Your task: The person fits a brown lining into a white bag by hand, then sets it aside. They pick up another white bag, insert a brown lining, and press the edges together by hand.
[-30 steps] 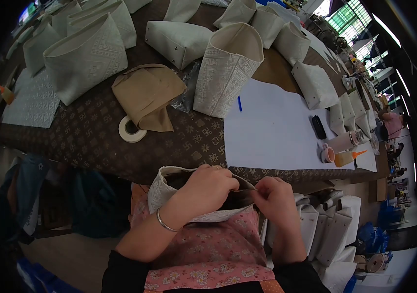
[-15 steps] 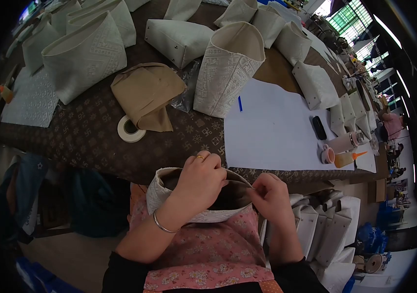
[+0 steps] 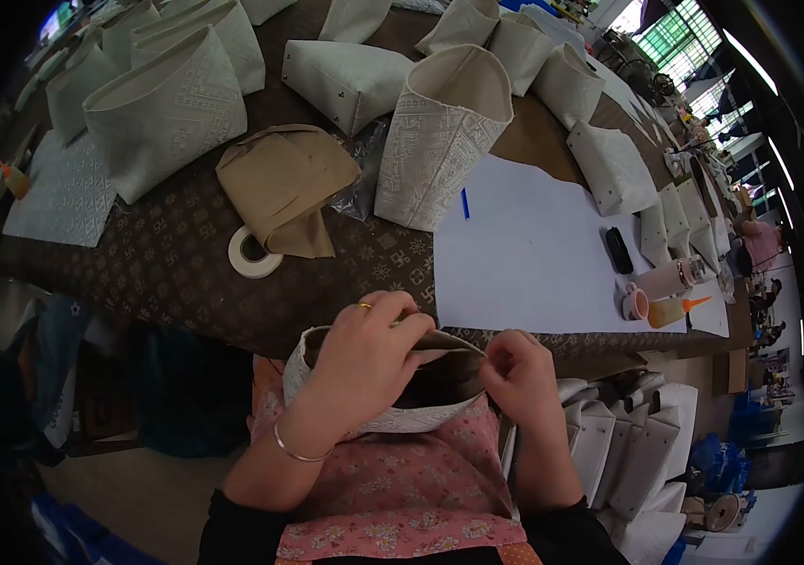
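A white embossed bag body [image 3: 411,419] rests against my apron at the table's near edge, its mouth open upward and its dark lining showing. My left hand [image 3: 374,353] reaches over the far rim, with the fingers closed on the rim and lining. At the right corner of the mouth, my right hand [image 3: 518,372] pinches the edge between thumb and fingers. Part of the rim is hidden under my left hand. Beyond it stands another embossed bag body [image 3: 440,141], upright on the table.
On the patterned table [image 3: 167,273] are a tape roll [image 3: 255,252], folded brown material [image 3: 287,179], white paper [image 3: 534,254], a black object [image 3: 618,250], a pink bottle [image 3: 666,280] and a glue bottle [image 3: 673,310]. Several bags stand behind; more hang at the lower right [image 3: 642,452].
My left hand has shifted slightly left along the far rim, and the lining's edge shows more to its right. My right hand has barely moved.
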